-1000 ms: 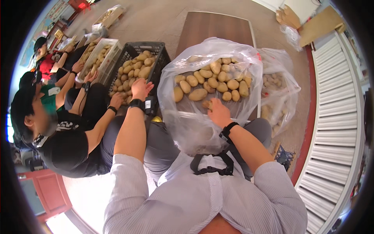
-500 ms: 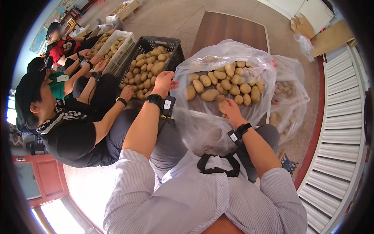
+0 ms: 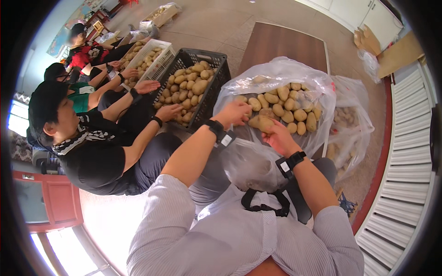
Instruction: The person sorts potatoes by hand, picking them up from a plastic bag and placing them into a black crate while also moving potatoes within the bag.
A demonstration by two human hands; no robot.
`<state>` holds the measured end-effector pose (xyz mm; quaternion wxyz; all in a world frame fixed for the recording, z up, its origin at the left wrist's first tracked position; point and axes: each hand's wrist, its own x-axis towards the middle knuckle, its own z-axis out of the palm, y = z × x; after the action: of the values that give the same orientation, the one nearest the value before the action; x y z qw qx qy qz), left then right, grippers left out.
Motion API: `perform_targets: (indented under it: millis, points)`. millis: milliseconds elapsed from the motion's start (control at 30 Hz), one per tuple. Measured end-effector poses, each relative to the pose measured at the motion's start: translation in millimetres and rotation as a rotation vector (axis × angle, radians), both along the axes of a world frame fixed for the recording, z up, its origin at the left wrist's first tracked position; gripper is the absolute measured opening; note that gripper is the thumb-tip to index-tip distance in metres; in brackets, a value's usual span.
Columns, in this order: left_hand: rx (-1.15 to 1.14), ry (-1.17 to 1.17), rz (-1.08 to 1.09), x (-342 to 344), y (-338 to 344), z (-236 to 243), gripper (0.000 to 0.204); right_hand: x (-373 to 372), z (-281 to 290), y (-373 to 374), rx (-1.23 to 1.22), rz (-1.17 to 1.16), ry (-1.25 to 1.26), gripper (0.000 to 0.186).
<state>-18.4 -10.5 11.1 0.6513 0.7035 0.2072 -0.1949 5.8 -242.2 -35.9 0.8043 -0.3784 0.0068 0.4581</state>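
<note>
A loose heap of potatoes (image 3: 288,105) lies inside a clear plastic bag (image 3: 287,66) spread open in front of me. My right hand (image 3: 279,139) grips a potato (image 3: 264,123) at the heap's near edge. Just left of it, my left hand (image 3: 235,115) reaches in over the bag's left side, palm down. Its fingers are loosely bent and apart, close to the potatoes, and I see nothing held in them. The fingertips are partly hidden against the heap.
A black crate (image 3: 221,62) of potatoes stands to the left, with a co-worker (image 3: 92,142) holding both hands over it. Beyond are a white crate (image 3: 168,57) and other people. A brown board (image 3: 285,43) lies behind the bag; another potato bag (image 3: 354,101) is at right, near a white radiator (image 3: 396,184).
My left hand has moved right and down from beside the black crate to the potatoes in the bag. My right hand still holds a potato. The co-worker's hands have lifted into view.
</note>
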Motion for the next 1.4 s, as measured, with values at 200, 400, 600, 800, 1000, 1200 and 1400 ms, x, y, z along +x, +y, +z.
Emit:
perform_targets:
  millis: [200,400,600,800,1000,1200,1400]
  points:
    - [-0.088,0.023,-0.134,-3,-18,7,0.052,1,9,9,0.076,0.044,-0.020,0.030]
    - [-0.214,0.040,-0.008,-7,-12,11,0.048,-2,10,25,-0.029,0.124,-0.157,0.032]
    - [-0.343,-0.029,0.126,-7,0,10,0.044,-5,14,26,-0.331,0.154,-0.327,0.040]
    - [-0.333,-0.081,0.431,-2,19,19,0.040,-1,4,5,-0.444,0.099,-0.349,0.034]
    - [-0.298,-0.127,0.615,-2,61,11,0.035,6,-20,-25,-0.575,0.037,-0.298,0.037]
    - [-0.245,-0.154,0.794,-15,101,-15,0.040,-4,-41,-30,-0.586,0.027,-0.242,0.032]
    - [-0.275,-0.123,0.996,-28,130,-37,0.041,-11,-50,-28,-0.609,0.056,-0.257,0.031]
